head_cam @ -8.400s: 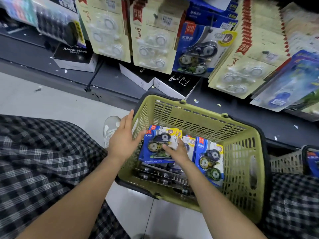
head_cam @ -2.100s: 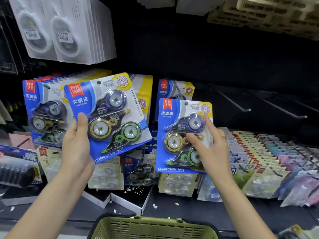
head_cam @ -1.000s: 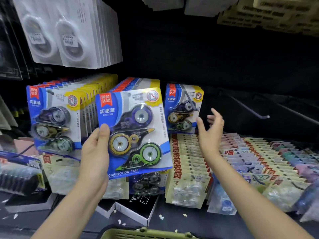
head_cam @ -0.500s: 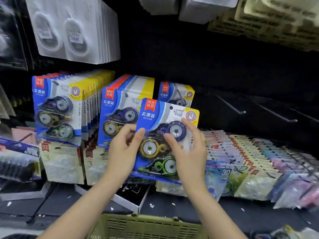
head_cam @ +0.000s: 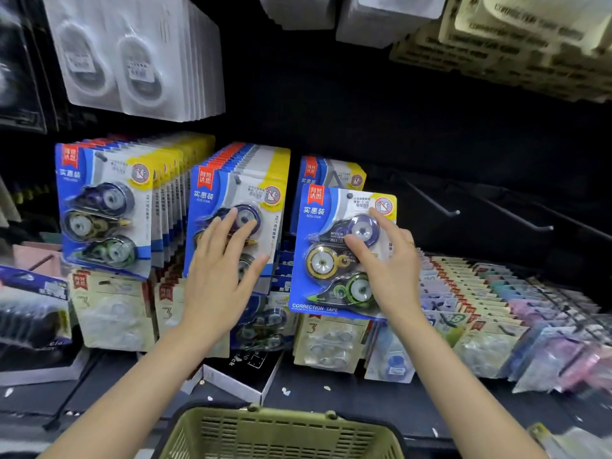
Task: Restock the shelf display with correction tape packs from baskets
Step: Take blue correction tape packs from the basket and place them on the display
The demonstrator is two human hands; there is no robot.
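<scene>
A blue correction tape pack (head_cam: 326,260) with three dispensers hangs at the front of the third row, its hole at the hook tip. My right hand (head_cam: 389,263) grips it by the clear blister, fingers on the top dispenser. One more pack (head_cam: 331,172) sits behind it on the same hook. My left hand (head_cam: 218,276) lies flat with fingers spread on the front pack of the full middle row (head_cam: 238,193), holding nothing. A third full row of the same packs (head_cam: 102,207) hangs at the left. The green basket (head_cam: 281,432) shows its rim at the bottom edge; its contents are hidden.
Bare hooks (head_cam: 433,202) stick out to the right of the third row. Below hang cream packs (head_cam: 112,309) and pastel packs (head_cam: 480,293). Black boxes (head_cam: 245,369) lie on the shelf base. White packs (head_cam: 132,58) hang above left.
Half a second ago both hands held the pack in front of the middle row. The pack has since moved right onto the third hook with my right hand; my left hand let go and rests on the middle row.
</scene>
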